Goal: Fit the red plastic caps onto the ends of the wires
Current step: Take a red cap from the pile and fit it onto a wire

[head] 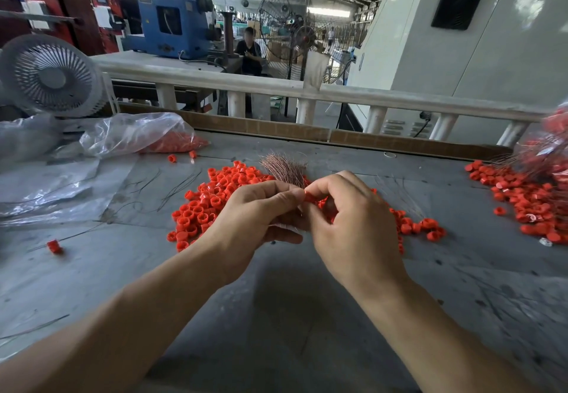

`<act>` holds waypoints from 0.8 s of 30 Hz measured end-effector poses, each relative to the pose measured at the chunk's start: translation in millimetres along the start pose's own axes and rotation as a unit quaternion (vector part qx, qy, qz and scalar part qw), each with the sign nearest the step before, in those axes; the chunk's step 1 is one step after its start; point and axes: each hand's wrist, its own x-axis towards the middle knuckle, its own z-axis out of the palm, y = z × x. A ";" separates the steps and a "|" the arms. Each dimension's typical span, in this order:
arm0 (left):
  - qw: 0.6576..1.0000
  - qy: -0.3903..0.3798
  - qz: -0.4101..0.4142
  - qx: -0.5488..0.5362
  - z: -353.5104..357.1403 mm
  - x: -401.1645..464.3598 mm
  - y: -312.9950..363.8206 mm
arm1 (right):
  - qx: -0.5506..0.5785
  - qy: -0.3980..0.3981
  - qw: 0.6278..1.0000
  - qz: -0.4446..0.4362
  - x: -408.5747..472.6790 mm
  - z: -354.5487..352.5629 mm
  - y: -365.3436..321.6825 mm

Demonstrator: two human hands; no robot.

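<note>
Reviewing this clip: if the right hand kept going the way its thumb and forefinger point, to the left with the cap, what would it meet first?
Most likely the left hand: the right hand pinches a red cap right at the left fingertips, where the wire bundle is held. Depth is unclear, but they look nearly touching.

Grey scuffed tabletop [301,315] in a daylit factory hall, white railing [338,92] across at 12, small white fan [50,76] at 10, blue machine [172,28] at 11, big wire-cage floor fan [287,26] at 12, white cabinet [461,48] at 2, steel-truss roof overhead.
</note>
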 end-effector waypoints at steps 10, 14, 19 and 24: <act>1.000 -0.007 -0.025 0.010 -0.6 -0.9 1.5 | -0.037 -0.029 0.999 -0.007 0.1 -1.2 -1.0; 0.999 0.002 -0.031 0.007 1.0 -1.1 1.6 | -0.062 -0.031 0.997 -0.024 -0.1 -0.9 -3.3; 0.999 0.015 -0.047 0.023 1.2 -2.8 3.3 | -0.062 -0.031 0.997 -0.033 0.0 0.0 -1.9; 0.997 0.044 -0.060 0.016 1.4 -2.3 4.5 | -0.063 -0.031 0.997 -0.035 1.7 -1.2 -0.9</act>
